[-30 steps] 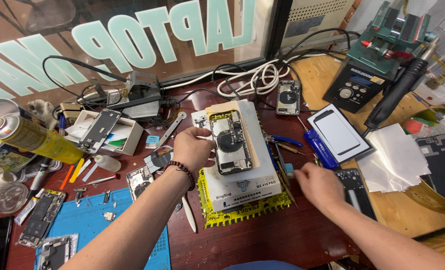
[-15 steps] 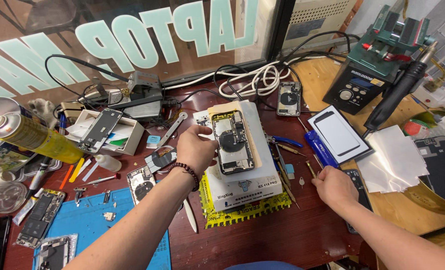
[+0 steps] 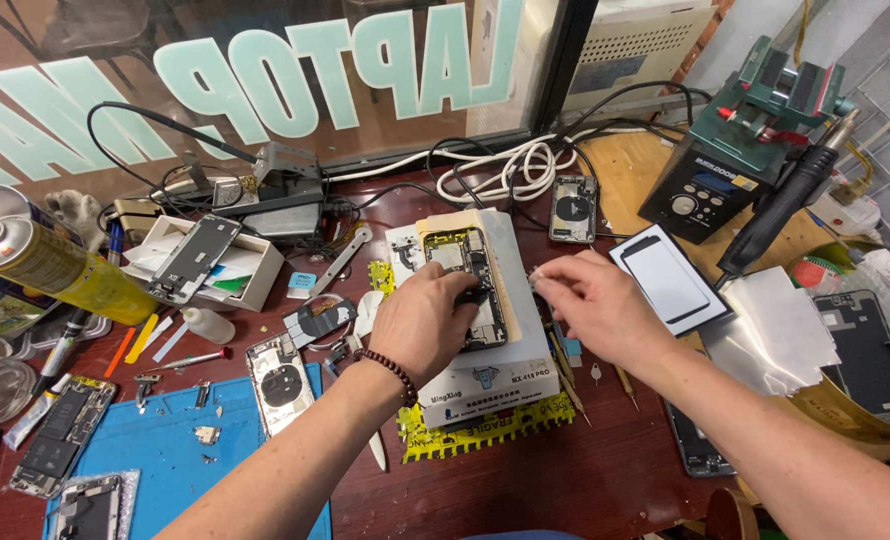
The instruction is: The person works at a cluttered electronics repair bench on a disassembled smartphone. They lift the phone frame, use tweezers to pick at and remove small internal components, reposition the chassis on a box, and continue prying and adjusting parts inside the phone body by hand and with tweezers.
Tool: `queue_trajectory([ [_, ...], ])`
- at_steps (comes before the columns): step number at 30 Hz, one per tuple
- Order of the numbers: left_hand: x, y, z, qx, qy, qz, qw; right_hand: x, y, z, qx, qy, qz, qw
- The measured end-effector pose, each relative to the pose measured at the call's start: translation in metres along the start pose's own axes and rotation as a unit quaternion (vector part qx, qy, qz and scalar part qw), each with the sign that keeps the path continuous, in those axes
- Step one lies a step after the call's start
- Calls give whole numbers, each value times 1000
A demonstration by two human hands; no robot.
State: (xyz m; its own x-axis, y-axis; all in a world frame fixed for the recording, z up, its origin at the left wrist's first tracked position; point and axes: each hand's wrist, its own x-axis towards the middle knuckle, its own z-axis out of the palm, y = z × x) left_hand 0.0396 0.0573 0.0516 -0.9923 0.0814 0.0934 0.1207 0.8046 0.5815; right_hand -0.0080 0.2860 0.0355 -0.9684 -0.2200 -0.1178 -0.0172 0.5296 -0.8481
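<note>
An opened phone with its insides showing lies on a white box-shaped device at the middle of the bench. My left hand, a bead bracelet on its wrist, rests on the phone's lower left and presses it down. My right hand hovers just right of the phone, fingertips pinched together near its right edge; whether a small part sits between them is too small to tell. A yellow mat sticks out under the white device.
A blue work mat with phone shells lies at the left. A yellow spray can stands far left. White cables, a soldering station, a white-framed screen and screwdrivers crowd the right.
My right hand came up from the lower right of the bench to the phone's right edge. My left hand slid further onto the phone.
</note>
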Motion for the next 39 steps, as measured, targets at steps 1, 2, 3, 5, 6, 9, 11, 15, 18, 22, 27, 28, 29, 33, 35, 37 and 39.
queue_trajectory([
  [1, -1, -1, 0, -5, 5, 1, 1000, 2, -6, 4, -28, -5, -53, 998],
  [2, -2, -2, 0, -11, 10, 3, 1000, 4, -12, 8, -57, -11, -106, 993],
  [3, -2, -3, 0, -17, 16, 5, 1000, 6, -18, 11, -86, -16, -158, 984],
  [5, -5, -5, 1, -18, 14, -3, 1000, 8, -27, 16, -106, -27, -116, 987],
  [6, -5, -5, 1, -20, 13, -6, 1000, 9, -32, 17, -117, -32, -95, 988],
  [9, -8, -8, 1, -22, 23, 4, 999, 10, -42, 18, -179, -32, -129, 975],
  [11, -8, -9, 1, -28, 23, 5, 999, 10, -47, 20, -201, -35, -112, 972],
  [15, -7, -10, 1, -28, 27, 8, 999, 9, -54, 24, -237, -20, -128, 963],
  [18, -7, -11, 1, -35, 25, 9, 999, 6, -57, 25, -245, -11, -160, 956],
  [22, -8, -12, -1, -32, 23, 12, 999, 3, -58, 24, -176, -27, -69, 982],
  [27, -6, -12, 0, -37, 17, 10, 999, 5, -56, 24, -206, -27, -100, 973],
  [28, -6, -13, 0, -37, 20, 12, 999, 5, -55, 25, -219, -23, -112, 969],
  [29, -6, -13, 0, -38, 23, 15, 999, 4, -55, 26, -232, -18, -124, 965],
  [33, -4, -15, 1, -45, 22, 16, 999, -5, -50, 30, -281, 28, -244, 928],
  [35, -3, -16, 0, -44, 19, 11, 999, -9, -48, 35, -273, 42, -248, 928],
  [37, -3, -15, 2, -47, 16, 8, 999, -14, -45, 37, -268, 52, -243, 931],
  [39, -2, -16, 2, -49, 14, 4, 999, -14, -42, 40, -259, 58, -233, 935],
])
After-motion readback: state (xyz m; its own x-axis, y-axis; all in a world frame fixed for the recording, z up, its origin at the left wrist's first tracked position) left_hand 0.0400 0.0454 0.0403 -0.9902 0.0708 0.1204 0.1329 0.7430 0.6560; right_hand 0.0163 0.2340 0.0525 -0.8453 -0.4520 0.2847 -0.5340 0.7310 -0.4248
